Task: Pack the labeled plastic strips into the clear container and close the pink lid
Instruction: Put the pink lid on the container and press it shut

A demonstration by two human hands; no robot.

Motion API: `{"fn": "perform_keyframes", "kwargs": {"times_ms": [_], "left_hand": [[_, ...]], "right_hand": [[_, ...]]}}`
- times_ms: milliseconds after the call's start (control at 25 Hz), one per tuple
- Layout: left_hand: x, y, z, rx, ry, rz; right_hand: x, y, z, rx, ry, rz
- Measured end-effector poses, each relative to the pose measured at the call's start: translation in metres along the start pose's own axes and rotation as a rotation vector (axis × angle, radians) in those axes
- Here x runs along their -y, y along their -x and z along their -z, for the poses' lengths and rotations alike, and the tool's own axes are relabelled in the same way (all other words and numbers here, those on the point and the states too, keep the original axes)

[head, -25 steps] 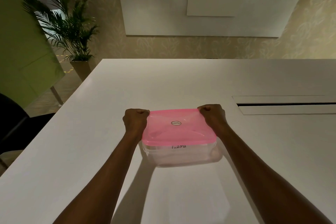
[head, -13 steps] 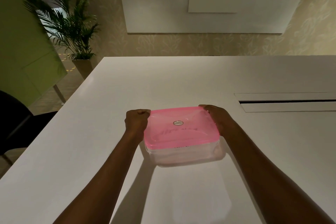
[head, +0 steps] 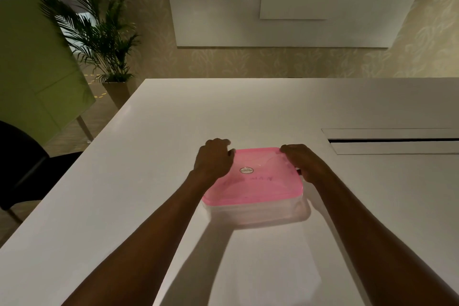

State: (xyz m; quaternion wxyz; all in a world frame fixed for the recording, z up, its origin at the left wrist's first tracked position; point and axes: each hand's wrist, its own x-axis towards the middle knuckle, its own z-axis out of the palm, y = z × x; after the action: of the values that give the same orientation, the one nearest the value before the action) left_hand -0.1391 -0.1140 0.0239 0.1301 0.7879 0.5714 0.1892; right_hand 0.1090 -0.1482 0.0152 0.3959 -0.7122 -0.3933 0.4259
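The left hand [head: 213, 160] lies on the far left corner of the lid [head: 255, 176], fingers curled down over its edge. The right hand [head: 301, 163] rests flatter along the far right edge, fingers bent and pressing on the rim. The pink lid sits on the clear container [head: 258, 213], an oval sticker [head: 247, 170] near its middle. Faint lettering shows through the lid; the strips themselves cannot be made out. The container stands toward the near middle of the white tabletop [head: 154, 146], well apart from the slot [head: 392, 141] at the right edge.
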Motion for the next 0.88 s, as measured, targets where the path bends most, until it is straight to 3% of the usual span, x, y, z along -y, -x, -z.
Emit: {"fn": "perform_keyframes", "kwargs": {"times_ms": [120, 360, 520, 680, 880], "left_hand": [[-0.014, -0.004, -0.014, 0.104, -0.133, -0.055], [-0.010, -0.004, -0.027, 0.036, -0.219, -0.092], [-0.010, -0.004, -0.031, 0.008, -0.241, -0.106], [-0.009, -0.004, -0.030, 0.021, -0.268, -0.109], [-0.010, -0.005, -0.031, 0.038, -0.260, -0.119]], "right_hand": [[0.000, 0.008, 0.000, -0.013, 0.092, -0.009], [-0.012, 0.051, 0.004, -0.046, 0.379, -0.172], [-0.021, 0.065, -0.009, -0.184, 0.357, -0.197], [-0.030, 0.065, -0.013, -0.185, 0.164, -0.182], [-0.033, 0.069, -0.014, -0.231, 0.305, -0.112]]}}
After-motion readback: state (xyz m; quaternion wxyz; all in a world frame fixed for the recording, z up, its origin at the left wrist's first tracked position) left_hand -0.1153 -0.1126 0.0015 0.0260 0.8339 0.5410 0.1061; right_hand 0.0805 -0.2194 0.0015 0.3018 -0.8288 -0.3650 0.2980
